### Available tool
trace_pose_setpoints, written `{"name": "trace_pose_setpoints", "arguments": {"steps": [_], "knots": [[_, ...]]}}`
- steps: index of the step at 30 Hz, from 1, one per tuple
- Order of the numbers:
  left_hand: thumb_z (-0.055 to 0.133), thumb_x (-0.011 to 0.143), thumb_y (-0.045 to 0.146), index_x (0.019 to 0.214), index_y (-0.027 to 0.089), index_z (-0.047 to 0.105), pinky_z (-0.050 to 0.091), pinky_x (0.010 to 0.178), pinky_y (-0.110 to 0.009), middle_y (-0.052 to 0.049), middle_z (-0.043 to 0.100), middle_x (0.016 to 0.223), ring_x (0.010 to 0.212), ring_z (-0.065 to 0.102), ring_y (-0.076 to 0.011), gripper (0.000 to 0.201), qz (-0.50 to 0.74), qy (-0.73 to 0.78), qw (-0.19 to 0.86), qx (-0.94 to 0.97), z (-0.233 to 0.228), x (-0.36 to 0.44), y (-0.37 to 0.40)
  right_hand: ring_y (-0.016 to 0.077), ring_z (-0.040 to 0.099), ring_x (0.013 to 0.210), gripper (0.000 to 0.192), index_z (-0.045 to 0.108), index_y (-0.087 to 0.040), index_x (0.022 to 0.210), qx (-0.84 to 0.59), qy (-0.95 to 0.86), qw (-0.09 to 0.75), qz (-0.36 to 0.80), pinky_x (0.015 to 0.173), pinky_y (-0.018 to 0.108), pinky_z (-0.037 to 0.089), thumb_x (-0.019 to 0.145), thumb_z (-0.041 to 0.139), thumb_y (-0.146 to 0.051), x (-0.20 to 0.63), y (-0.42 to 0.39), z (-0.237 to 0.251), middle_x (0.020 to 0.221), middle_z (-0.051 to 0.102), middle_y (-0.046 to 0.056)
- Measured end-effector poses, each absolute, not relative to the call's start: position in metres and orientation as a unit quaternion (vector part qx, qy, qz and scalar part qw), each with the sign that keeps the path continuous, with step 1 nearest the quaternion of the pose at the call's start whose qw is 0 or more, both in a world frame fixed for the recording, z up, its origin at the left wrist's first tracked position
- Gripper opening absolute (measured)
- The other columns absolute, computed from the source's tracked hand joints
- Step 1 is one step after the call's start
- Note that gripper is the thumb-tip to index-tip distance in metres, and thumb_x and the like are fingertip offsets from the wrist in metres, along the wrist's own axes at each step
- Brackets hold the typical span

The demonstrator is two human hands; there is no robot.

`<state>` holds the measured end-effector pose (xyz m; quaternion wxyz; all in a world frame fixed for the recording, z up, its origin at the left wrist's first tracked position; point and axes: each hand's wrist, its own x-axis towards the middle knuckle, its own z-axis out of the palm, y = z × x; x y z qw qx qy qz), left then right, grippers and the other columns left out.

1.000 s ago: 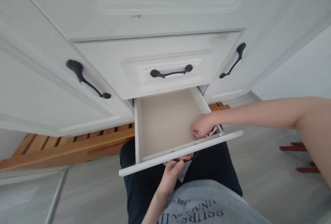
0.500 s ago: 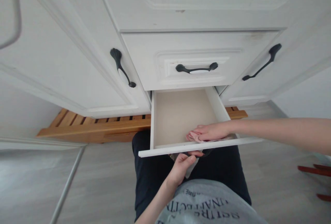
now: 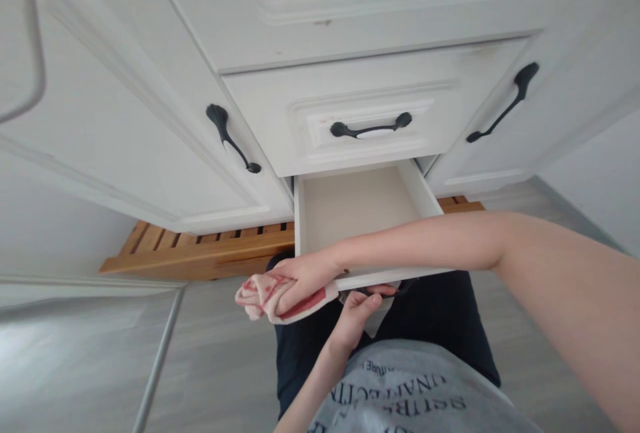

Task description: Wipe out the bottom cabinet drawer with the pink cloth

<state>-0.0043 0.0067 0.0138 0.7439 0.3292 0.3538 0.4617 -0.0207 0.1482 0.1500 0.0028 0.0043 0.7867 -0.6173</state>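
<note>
A white drawer [image 3: 357, 209] is pulled out of the cabinet, its pale bottom showing. My right hand [image 3: 311, 276] reaches across it and is closed on a crumpled pink-and-white cloth [image 3: 263, 294] with red patches. The cloth drapes over the left end of the drawer's front panel and hides that corner. Below the front panel, my left hand [image 3: 356, 316] grips the dark drawer handle [image 3: 404, 286], which is mostly hidden by the panel and my fingers.
Above the pulled-out drawer is a closed drawer with a black handle [image 3: 371, 127]. Cabinet doors with black handles flank it on the left [image 3: 233, 139] and right [image 3: 505, 103]. A slatted wooden bench [image 3: 200, 253] stands low behind. My legs are under the drawer.
My right hand has moved left with the cloth, from inside the drawer's right front to its left front corner. My left hand stays at the handle. The view has tilted slightly.
</note>
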Motion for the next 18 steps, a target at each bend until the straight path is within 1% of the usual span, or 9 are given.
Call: {"name": "trace_pose_setpoints", "arguments": {"steps": [2,5,7,10,13,14,15,16,18], "knots": [[0.075,0.091,0.04,0.101,0.021,0.085,0.039,0.119,-0.044,-0.009,0.081,0.118,0.126,0.065,-0.0334,0.024,0.457,0.353,0.745,0.333,0.014,-0.005,0.008,0.0159,0.054,0.083,0.027,0.049,-0.021,0.093,0.004,0.807,0.009,-0.59,0.077,0.027,0.046,0.077,0.07,-0.025,-0.014,0.148,0.151,0.09,0.056,-0.002],[0.077,0.089,0.044,0.102,0.02,0.085,0.037,0.122,-0.046,-0.01,0.08,0.12,0.129,0.063,-0.0344,0.029,0.45,0.35,0.75,0.335,0.014,-0.007,0.01,0.0149,0.052,0.081,0.036,0.044,-0.022,0.095,0.033,0.844,-0.029,-0.535,0.074,0.025,0.044,0.068,0.065,-0.011,0.014,0.143,0.162,0.091,0.053,-0.003],[0.079,0.086,0.046,0.103,0.019,0.084,0.038,0.121,-0.047,-0.012,0.08,0.119,0.129,0.063,-0.0349,0.033,0.445,0.352,0.754,0.331,0.012,-0.007,0.011,0.0145,0.052,0.079,0.034,0.045,-0.023,0.092,0.065,0.862,-0.006,-0.503,0.071,0.025,0.043,0.067,0.062,-0.008,0.039,0.14,0.171,0.092,0.055,-0.002],[0.085,0.079,0.05,0.104,0.018,0.084,0.043,0.117,-0.047,-0.012,0.081,0.115,0.122,0.067,-0.0339,0.041,0.449,0.373,0.752,0.306,0.002,-0.006,0.009,0.015,0.053,0.074,0.025,0.052,-0.022,0.091,0.14,0.871,0.079,-0.464,0.065,0.026,0.039,0.072,0.066,-0.015,0.084,0.138,0.181,0.09,0.061,-0.002],[0.091,0.07,0.054,0.075,0.02,0.081,0.047,0.11,-0.048,-0.006,0.082,0.085,0.098,0.073,-0.029,0.036,0.456,0.411,0.743,0.265,-0.01,-0.005,0.005,0.0174,0.058,0.075,0.025,0.059,-0.024,0.099,0.233,0.876,0.103,-0.41,0.063,0.027,0.037,0.078,0.07,-0.031,0.132,0.136,0.186,0.094,0.068,0.0],[0.091,0.069,0.055,0.065,0.02,0.077,0.047,0.108,-0.047,-0.005,0.081,0.077,0.093,0.073,-0.0278,0.038,0.458,0.418,0.741,0.257,-0.013,-0.004,0.004,0.0181,0.06,0.076,0.025,0.06,-0.024,0.101,0.254,0.88,0.102,-0.388,0.062,0.027,0.036,0.08,0.069,-0.034,0.148,0.135,0.186,0.096,0.07,0.0],[0.091,0.069,0.056,0.06,0.021,0.074,0.047,0.108,-0.047,-0.005,0.08,0.075,0.094,0.073,-0.0278,0.04,0.461,0.419,0.74,0.253,-0.014,-0.004,0.003,0.0186,0.061,0.077,0.023,0.061,-0.024,0.101,0.271,0.884,0.103,-0.366,0.062,0.027,0.036,0.081,0.068,-0.035,0.162,0.133,0.187,0.097,0.071,0.001],[0.091,0.07,0.055,0.059,0.021,0.072,0.046,0.108,-0.046,-0.006,0.081,0.079,0.098,0.073,-0.0288,0.041,0.464,0.414,0.741,0.254,-0.013,-0.004,0.003,0.019,0.061,0.078,0.022,0.062,-0.024,0.1,0.286,0.888,0.105,-0.346,0.062,0.027,0.035,0.082,0.066,-0.034,0.176,0.132,0.187,0.097,0.071,0.002],[0.089,0.074,0.053,0.063,0.02,0.074,0.044,0.112,-0.045,-0.009,0.084,0.098,0.112,0.071,-0.0312,0.038,0.469,0.394,0.746,0.263,-0.009,-0.004,0.003,0.0196,0.061,0.076,0.019,0.063,-0.024,0.098,0.318,0.888,0.113,-0.311,0.06,0.027,0.034,0.081,0.064,-0.032,0.201,0.129,0.19,0.092,0.071,0.003]]}}
